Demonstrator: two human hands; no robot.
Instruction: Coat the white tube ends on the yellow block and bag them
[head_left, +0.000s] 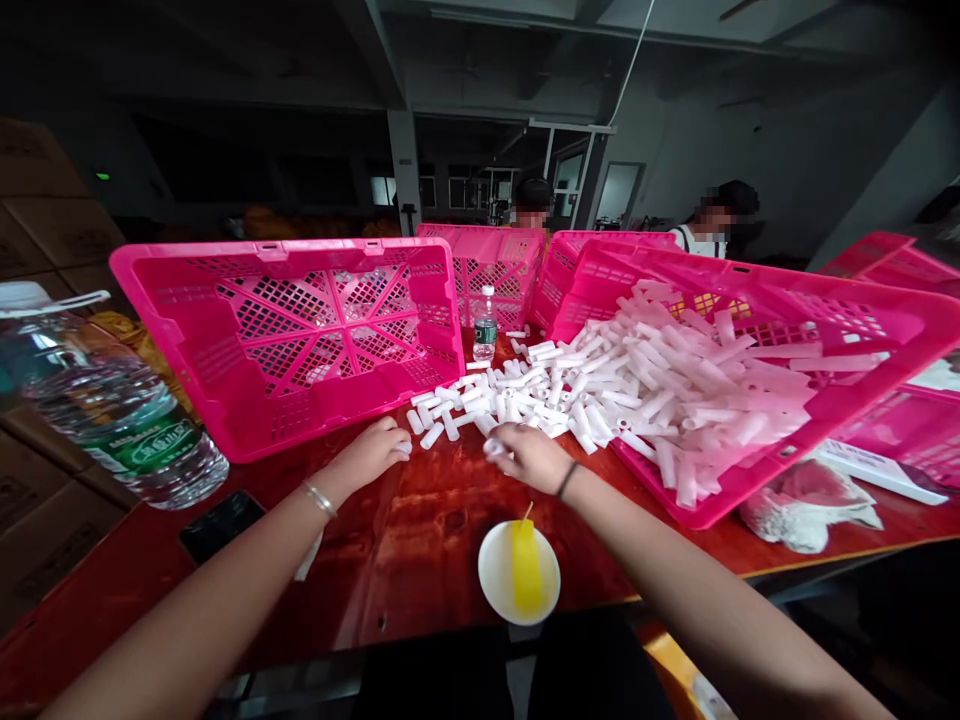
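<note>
My left hand has its fingers closed on a short white tube, just left of the pile's near edge. The fingers of my right hand are also closed, around the end of another white tube. A heap of white tubes spreads over the red table and spills from a tipped pink crate on the right. Between my forearms sits a white bowl holding a flat yellow piece with a thin stick at its top.
Another pink crate lies on its side at left. A big water bottle and a dark phone are beside it. Behind the tubes stands a small bottle. A crumpled white bag is at right. Two people are beyond the crates.
</note>
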